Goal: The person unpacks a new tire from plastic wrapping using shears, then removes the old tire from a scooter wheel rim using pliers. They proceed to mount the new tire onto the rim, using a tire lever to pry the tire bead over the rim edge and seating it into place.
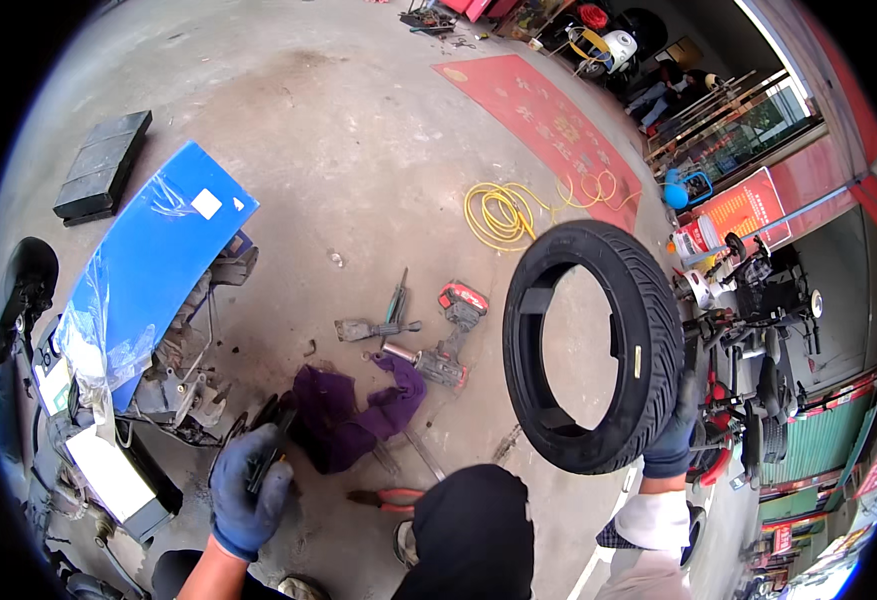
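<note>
Head view; clock positions are read from the picture's centre unless another reference is named. The tyre [646, 335] stands tilted near 3 o'clock, floor showing through its hole. The gloved right hand [672, 436] touches its 4 o'clock edge; most fingers are hidden, so whether they are spread or pressed together cannot be told. The gloved left hand [250, 492], between 7 and 8 o'clock, has its fingers curled round a black object [264, 462]. From the tyre, the drill [446, 362] lies apart at 9 o'clock, the hose [503, 238] near its 11 o'clock edge. Open floor [358, 180] stretches from 11 to 12 o'clock, bounded by the blue board [153, 265] at 9 o'clock.
</note>
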`<state>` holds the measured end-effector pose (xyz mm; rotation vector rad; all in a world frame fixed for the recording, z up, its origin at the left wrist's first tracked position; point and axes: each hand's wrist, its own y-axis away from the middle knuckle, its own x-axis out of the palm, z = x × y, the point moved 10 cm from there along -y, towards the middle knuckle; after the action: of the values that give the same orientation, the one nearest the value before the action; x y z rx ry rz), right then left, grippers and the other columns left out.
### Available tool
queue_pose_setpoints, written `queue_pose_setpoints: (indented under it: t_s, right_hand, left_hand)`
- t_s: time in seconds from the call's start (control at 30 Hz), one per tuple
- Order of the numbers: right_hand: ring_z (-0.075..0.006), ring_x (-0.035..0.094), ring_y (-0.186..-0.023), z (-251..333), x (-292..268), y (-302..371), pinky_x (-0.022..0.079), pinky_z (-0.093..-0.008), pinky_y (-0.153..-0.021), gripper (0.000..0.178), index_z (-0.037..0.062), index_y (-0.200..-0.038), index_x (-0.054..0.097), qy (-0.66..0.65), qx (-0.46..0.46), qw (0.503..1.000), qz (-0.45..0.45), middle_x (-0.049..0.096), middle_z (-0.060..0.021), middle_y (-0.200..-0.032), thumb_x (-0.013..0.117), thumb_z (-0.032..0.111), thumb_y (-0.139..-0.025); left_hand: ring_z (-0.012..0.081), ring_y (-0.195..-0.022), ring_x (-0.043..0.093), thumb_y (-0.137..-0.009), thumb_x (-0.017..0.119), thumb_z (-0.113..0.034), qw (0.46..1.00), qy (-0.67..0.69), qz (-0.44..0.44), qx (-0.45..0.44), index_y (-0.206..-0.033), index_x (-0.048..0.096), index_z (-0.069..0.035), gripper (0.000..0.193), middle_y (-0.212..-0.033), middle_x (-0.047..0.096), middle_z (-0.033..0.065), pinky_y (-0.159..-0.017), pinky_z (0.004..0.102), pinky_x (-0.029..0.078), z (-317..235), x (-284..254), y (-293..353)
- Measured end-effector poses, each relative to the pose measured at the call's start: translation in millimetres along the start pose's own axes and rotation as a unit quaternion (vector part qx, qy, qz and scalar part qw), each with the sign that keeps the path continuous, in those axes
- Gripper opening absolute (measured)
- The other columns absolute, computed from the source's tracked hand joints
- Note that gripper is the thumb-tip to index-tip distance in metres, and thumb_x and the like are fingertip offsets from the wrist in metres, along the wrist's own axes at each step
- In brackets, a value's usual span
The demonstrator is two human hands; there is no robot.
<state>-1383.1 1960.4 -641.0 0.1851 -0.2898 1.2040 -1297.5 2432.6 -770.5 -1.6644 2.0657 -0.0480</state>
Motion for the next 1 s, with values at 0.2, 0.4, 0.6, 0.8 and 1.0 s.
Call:
queue_pose_setpoints:
  t_s: [0.2, 0.4, 0.6, 0.8, 1.0]
  right_hand:
    - [-0.0262, 0.052, -0.121, -11.3, 159.9, 65.0, 0.04, -0.0357, -0.102, 0.098, -0.0089, -0.136, 0.037, 0.312, 0.054, 0.939, 0.136, 0.052, -0.0194, -0.13, 0.073, 0.057, -0.073]
    - [-0.0317, 0.044, -0.128, -52.3, 242.4, 130.9, 0.038, -0.0423, -0.104, 0.094, 0.0003, -0.147, 0.024, 0.262, 0.031, 0.913, 0.311, 0.04, -0.0212, -0.143, 0.076, 0.04, -0.079]
    - [-0.0277, 0.059, -0.112, -58.5, 160.0, 154.6, 0.044, -0.0351, -0.094, 0.084, -0.004, -0.135, 0.041, 0.334, 0.171, 0.922, 0.092, 0.059, -0.0217, -0.119, 0.082, 0.031, -0.07]
    - [-0.0336, 0.059, -0.046, -13.3, 125.6, 137.6, 0.044, -0.0387, -0.042, 0.057, 0.0006, -0.084, 0.045, 0.691, -0.127, 0.702, -0.121, 0.052, -0.0138, -0.055, 0.082, 0.041, -0.07]
    - [-0.0311, 0.065, -0.056, 27.5, 9.7, 91.4, 0.05, -0.0398, -0.049, 0.063, -0.0009, -0.091, 0.047, 0.866, -0.034, 0.426, -0.259, 0.062, -0.0162, -0.062, 0.065, 0.058, -0.08]
  left_hand:
    - [0.017, -0.098, 0.062, -0.097, 0.051, -0.014, 0.826, 0.444, 0.244, -0.249, -0.137, 0.038, 0.005, 0.046, -0.11, 0.062, 0.0093, -0.09, 0.029, 0.048, -48.6, 99.4, -21.4]
    - [0.0168, -0.091, 0.062, -0.095, 0.054, -0.012, 0.805, 0.431, 0.362, -0.186, -0.134, 0.042, 0.003, 0.044, -0.105, 0.064, 0.0101, -0.083, 0.0283, 0.05, -69.3, 150.2, 14.3]
    - [0.0165, -0.083, 0.063, -0.093, 0.058, -0.01, 0.791, 0.442, 0.388, -0.167, -0.131, 0.046, 0.002, 0.042, -0.1, 0.065, 0.0108, -0.075, 0.0277, 0.051, -50.6, 170.1, 39.0]
    - [0.0119, -0.074, 0.061, -0.084, 0.067, -0.004, 0.744, 0.397, 0.45, -0.294, -0.116, 0.049, 0.004, 0.037, -0.084, 0.062, 0.0057, -0.064, 0.0256, 0.05, -40.5, 199.1, 78.0]
    - [0.01, -0.066, 0.057, -0.073, 0.081, -0.011, 0.822, 0.247, 0.487, -0.16, -0.114, 0.052, 0.002, 0.051, -0.079, 0.055, 0.0047, -0.057, 0.0275, 0.05, -34.1, 197.1, 101.4]
